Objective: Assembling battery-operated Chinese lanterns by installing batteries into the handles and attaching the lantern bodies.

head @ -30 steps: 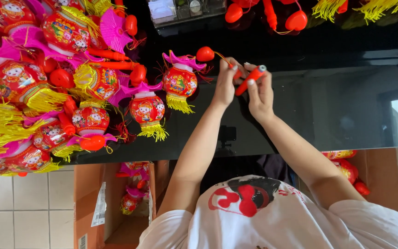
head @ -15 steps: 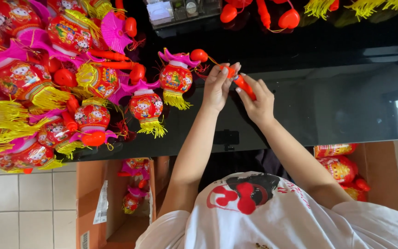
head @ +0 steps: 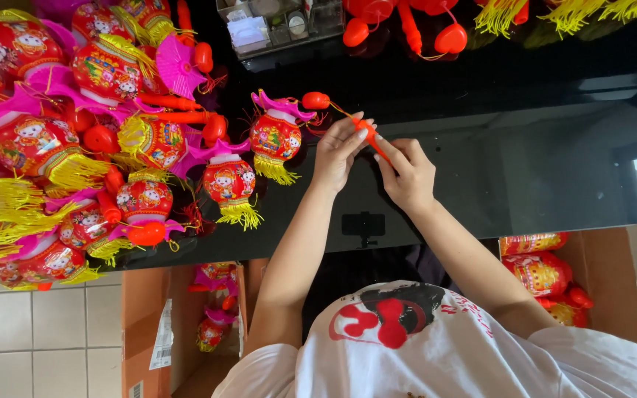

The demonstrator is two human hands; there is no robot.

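Lantern [head: 276,137] with a pink roof, red printed body and yellow fringe lies on the glossy black table [head: 525,169], just beside the person's left hand [head: 338,151]. Largest in view is that table, then the heap of finished lanterns [head: 75,147] crowding its left part (red, pink and yellow, piled against one another). Two cardboard boxes [head: 595,273] sit below the table edge, each with more lanterns inside. A clear plastic organiser [head: 278,26] stands at the far edge. Both hands are closed in a pinch: the left hand and the right hand [head: 407,175] grip a thin red stick [head: 371,137] between fingertips, and an orange cord runs from it to a red bulb [head: 316,100] near the lantern's roof.
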